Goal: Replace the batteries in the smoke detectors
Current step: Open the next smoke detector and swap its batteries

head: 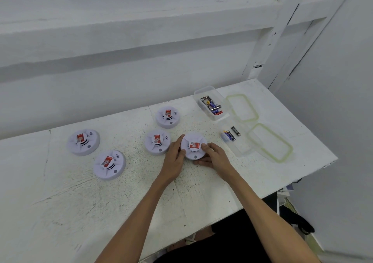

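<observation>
Left hand [174, 158] and right hand [214, 158] curl round the smoke detector [193, 141] from opposite sides; we have loose batteries [230, 136] nearer the right hand.

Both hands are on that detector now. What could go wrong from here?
1. The held detector, gripped by the left hand and right hand, sits close to a neighbouring detector; twisting might knock it.
2. Both the near box and far box hold batteries, so old and new cells could get mixed.
</observation>
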Tool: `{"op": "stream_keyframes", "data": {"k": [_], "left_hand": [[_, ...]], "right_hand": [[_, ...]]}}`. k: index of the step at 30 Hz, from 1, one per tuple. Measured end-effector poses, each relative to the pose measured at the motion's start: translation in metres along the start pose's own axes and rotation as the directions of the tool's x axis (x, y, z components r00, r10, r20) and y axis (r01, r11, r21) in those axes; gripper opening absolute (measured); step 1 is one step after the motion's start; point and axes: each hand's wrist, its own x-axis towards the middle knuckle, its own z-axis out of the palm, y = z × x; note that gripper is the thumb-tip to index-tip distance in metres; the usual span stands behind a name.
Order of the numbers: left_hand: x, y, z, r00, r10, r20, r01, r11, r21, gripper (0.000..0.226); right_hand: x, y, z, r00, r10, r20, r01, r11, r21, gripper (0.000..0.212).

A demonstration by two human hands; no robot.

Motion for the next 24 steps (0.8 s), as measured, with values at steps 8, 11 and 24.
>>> {"op": "stream_keyframes", "data": {"k": [8,11,24], "left_hand": [[0.0015,-0.0029,-0.0002,1.0,-0.014,0.005,0.014,1.0,-0.008,0.054],[0.0012,-0.0027,0.0,1.0,-0.012,0.002,0.012,1.0,-0.012,0.054],[0.0009,-0.0009,-0.0002,1.0,-0.011,0.0,0.011,1.0,-0.008,0.052]], "right_hand": [[-0.0008,0.0,0.0008,1.0,-0.006,0.0,0.006,1.0,-0.004,0.037],[-0.0018,-0.0005,0.0009,1.0,-0.008,-0.004,0.008,1.0,0.004,0.036],[-0.0001,0.0014,-0.0001,1.0,-0.003,0.011,0.002,1.0,0.007,0.038]]}}
